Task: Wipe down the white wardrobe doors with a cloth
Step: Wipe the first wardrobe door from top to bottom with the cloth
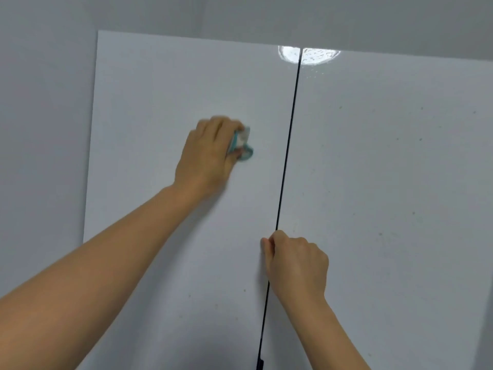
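Even, soft light — round glare atop glossy doors

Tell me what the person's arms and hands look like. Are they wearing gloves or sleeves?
No gloves and no sleeves show. Both forearms are bare all the way to the picture's edge. The left hand and the right hand are bare too, with no rings, watch or bracelets visible. The left hand looks a little blurry.
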The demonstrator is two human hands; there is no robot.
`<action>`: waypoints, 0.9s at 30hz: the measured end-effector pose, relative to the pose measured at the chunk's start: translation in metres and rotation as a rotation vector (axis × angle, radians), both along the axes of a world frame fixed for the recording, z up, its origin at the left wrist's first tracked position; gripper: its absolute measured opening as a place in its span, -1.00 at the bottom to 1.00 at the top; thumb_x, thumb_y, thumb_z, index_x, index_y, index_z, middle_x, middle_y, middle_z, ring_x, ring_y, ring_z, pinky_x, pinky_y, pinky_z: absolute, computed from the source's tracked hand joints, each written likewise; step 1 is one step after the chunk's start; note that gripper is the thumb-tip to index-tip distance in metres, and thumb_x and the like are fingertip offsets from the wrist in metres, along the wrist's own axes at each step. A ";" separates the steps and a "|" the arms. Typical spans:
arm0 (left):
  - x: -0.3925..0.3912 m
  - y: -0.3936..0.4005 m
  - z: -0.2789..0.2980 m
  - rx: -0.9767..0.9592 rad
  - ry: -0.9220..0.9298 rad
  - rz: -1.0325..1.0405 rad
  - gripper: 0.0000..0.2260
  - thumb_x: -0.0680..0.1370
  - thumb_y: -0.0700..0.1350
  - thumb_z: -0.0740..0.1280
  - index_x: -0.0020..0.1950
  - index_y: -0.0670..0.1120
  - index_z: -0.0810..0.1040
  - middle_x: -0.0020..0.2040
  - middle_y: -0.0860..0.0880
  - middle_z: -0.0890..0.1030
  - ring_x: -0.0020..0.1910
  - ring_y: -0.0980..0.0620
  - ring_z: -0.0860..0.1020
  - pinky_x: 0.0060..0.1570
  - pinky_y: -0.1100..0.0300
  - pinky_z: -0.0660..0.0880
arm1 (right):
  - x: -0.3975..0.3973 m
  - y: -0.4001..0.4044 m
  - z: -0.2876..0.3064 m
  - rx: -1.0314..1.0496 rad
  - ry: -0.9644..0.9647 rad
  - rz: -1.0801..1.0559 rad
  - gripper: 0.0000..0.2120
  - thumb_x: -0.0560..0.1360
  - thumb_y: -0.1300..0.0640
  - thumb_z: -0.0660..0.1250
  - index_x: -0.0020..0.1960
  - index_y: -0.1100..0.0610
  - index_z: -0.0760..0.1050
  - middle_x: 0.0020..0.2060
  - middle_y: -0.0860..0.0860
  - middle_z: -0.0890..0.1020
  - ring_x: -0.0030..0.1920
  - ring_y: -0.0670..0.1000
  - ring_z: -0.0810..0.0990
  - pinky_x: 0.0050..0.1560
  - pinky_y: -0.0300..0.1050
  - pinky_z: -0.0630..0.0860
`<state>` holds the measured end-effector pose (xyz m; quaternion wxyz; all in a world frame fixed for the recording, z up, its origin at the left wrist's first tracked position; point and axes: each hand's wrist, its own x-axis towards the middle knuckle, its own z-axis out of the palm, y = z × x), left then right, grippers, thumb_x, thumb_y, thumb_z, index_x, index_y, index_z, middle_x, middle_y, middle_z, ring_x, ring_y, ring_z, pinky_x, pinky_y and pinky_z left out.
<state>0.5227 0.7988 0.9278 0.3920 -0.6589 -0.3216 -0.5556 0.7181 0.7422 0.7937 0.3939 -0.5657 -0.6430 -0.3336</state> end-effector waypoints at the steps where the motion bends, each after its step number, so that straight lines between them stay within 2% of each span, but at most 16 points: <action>1: 0.010 -0.001 0.016 -0.012 -0.067 -0.014 -0.68 0.60 -0.03 0.35 0.32 -0.09 0.49 0.26 -0.09 0.51 0.17 -0.14 0.42 0.09 0.03 0.36 | 0.000 -0.001 0.000 -0.011 0.005 -0.002 -0.53 0.34 0.03 0.62 -0.48 0.05 0.35 -0.61 -0.11 0.16 -0.60 -0.02 0.05 -0.43 -0.32 -0.15; 4: 0.037 0.000 0.018 -0.028 -0.095 -0.032 -0.68 0.62 -0.01 0.30 0.33 -0.10 0.48 0.26 -0.08 0.50 0.17 -0.12 0.40 0.09 0.04 0.38 | 0.004 0.000 0.000 -0.014 0.031 -0.016 -0.54 0.36 0.03 0.61 -0.48 0.04 0.35 -0.64 -0.10 0.22 -0.60 0.00 0.07 -0.44 -0.30 -0.15; 6: 0.044 -0.002 -0.012 -0.016 0.038 -0.056 -0.67 0.62 0.05 0.29 0.30 -0.11 0.49 0.25 -0.09 0.53 0.19 -0.13 0.41 0.08 0.00 0.42 | 0.008 -0.003 0.000 -0.020 0.038 -0.023 -0.62 0.47 -0.03 0.50 -0.41 0.03 0.43 -0.61 -0.09 0.39 -0.58 0.03 0.18 -0.49 -0.26 -0.05; 7: 0.046 -0.002 -0.034 -0.010 0.124 -0.069 -0.67 0.62 0.06 0.30 0.28 -0.11 0.49 0.24 -0.10 0.55 0.19 -0.14 0.43 0.08 -0.03 0.44 | 0.013 -0.003 0.000 -0.007 0.044 -0.023 -0.68 0.55 -0.08 0.39 -0.32 0.01 0.49 -0.54 -0.07 0.49 -0.54 0.06 0.31 -0.49 -0.20 0.07; 9: 0.045 -0.003 -0.082 0.004 0.310 -0.080 -0.72 0.63 0.02 0.29 0.26 -0.10 0.50 0.22 -0.11 0.57 0.18 -0.17 0.46 0.10 -0.04 0.45 | 0.021 -0.008 0.009 -0.056 0.129 0.002 -0.69 0.64 -0.16 0.20 -0.13 -0.02 0.57 -0.35 -0.07 0.64 -0.35 0.12 0.55 -0.39 -0.11 0.25; 11: 0.039 -0.003 -0.126 0.018 0.470 -0.074 -0.79 0.67 -0.07 0.27 0.25 -0.13 0.56 0.21 -0.10 0.59 0.16 -0.16 0.50 0.16 -0.01 0.47 | 0.029 -0.015 0.022 -0.013 0.191 0.055 -0.71 0.65 -0.16 0.19 -0.05 -0.06 0.61 -0.30 -0.07 0.68 -0.27 0.14 0.62 -0.34 -0.10 0.30; 14: 0.025 -0.006 -0.145 0.073 0.610 -0.037 -0.76 0.74 -0.10 0.15 0.22 -0.10 0.59 0.22 -0.06 0.60 0.17 -0.13 0.52 0.15 0.05 0.45 | 0.034 -0.022 0.041 -0.011 0.250 0.120 -0.75 0.65 -0.10 0.22 0.01 -0.08 0.66 -0.36 -0.11 0.65 -0.34 0.06 0.58 -0.35 -0.14 0.40; 16: 0.022 -0.003 -0.119 0.068 0.578 -0.004 -0.81 0.71 -0.06 0.23 0.22 -0.08 0.59 0.22 -0.06 0.60 0.16 -0.14 0.53 0.07 0.03 0.44 | 0.037 -0.027 0.047 -0.020 0.262 0.143 -0.78 0.64 -0.04 0.24 -0.02 -0.07 0.66 -0.41 -0.12 0.62 -0.38 0.04 0.56 -0.34 -0.14 0.46; 19: 0.027 -0.001 -0.047 0.013 0.222 0.016 -0.71 0.58 0.00 0.41 0.25 -0.07 0.54 0.22 -0.06 0.58 0.16 -0.16 0.51 0.04 -0.01 0.42 | 0.042 -0.032 0.050 -0.035 0.289 0.175 -0.82 0.60 -0.02 0.29 -0.07 -0.07 0.66 -0.42 -0.13 0.62 -0.40 0.00 0.57 -0.30 -0.12 0.53; 22: 0.043 -0.006 -0.004 -0.001 0.064 0.024 -0.72 0.58 -0.03 0.39 0.25 -0.09 0.53 0.21 -0.07 0.55 0.14 -0.15 0.47 -0.01 0.00 0.39 | 0.046 -0.032 0.045 -0.071 0.300 0.154 -0.82 0.57 -0.03 0.29 -0.12 -0.06 0.65 -0.40 -0.15 0.62 -0.38 -0.03 0.57 -0.27 -0.12 0.54; 24: 0.056 -0.006 -0.022 -0.009 0.077 -0.001 -0.72 0.59 -0.03 0.37 0.26 -0.10 0.52 0.24 -0.06 0.54 0.21 -0.13 0.44 0.02 0.03 0.37 | 0.049 -0.032 0.040 -0.087 0.320 0.148 -0.83 0.55 -0.02 0.29 -0.12 -0.05 0.65 -0.39 -0.15 0.62 -0.36 -0.02 0.57 -0.27 -0.12 0.51; 27: 0.067 -0.005 -0.101 0.006 0.282 -0.062 -0.74 0.59 -0.10 0.40 0.25 -0.10 0.54 0.24 -0.05 0.57 0.23 -0.14 0.49 0.10 0.03 0.41 | 0.049 -0.030 0.037 -0.101 0.307 0.140 -0.83 0.55 -0.03 0.28 -0.09 -0.07 0.65 -0.36 -0.15 0.63 -0.32 0.01 0.58 -0.28 -0.14 0.44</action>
